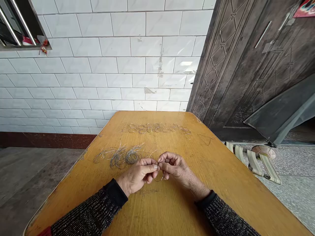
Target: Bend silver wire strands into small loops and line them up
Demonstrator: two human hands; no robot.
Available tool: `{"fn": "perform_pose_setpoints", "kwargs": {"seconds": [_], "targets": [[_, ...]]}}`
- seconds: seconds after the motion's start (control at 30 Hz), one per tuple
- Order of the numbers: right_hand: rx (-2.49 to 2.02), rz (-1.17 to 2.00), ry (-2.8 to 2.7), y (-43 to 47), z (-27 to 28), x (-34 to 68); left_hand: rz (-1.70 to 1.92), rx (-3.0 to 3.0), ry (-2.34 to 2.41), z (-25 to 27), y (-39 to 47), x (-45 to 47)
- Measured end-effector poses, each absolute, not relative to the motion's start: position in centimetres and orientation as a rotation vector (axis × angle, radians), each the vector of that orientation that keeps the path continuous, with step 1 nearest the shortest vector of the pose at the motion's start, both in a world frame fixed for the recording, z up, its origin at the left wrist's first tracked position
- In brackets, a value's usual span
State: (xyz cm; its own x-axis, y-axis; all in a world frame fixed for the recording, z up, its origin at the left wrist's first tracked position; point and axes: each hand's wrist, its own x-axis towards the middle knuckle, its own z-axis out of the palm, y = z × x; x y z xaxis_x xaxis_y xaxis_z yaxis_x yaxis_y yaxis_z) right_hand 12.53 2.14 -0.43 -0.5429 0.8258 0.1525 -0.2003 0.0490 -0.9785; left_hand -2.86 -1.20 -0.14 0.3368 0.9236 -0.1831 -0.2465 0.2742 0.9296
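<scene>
My left hand and my right hand meet over the middle of the table, fingertips pinched together. Between them they hold a thin wire, which curves in a loop below the fingers. The spot where the fingertips grip it is mostly hidden. Just beyond my left hand lies a tangle of loose thin wires, some coiled, with ends sticking up. Farther back, a row of small wire rings stretches across the table.
The wooden table reaches to a white tiled wall. A dark patterned door stands at the right, with a grey sheet hanging by it. A striped strap seat is beside the table's right edge. Barred window at upper left.
</scene>
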Motion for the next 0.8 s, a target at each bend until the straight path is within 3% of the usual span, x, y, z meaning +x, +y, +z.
{"fn": "perform_pose_setpoints", "kwargs": {"seconds": [0.47,0.8], "targets": [[-0.77,1.544,-1.541,1.3,0.1,12.1,0.954,1.531,1.182,0.4,-1.6,-2.8],[-0.72,1.793,-1.346,1.1,-0.3,12.0,1.043,2.208,1.42,1.7,-2.1,-2.7]]}}
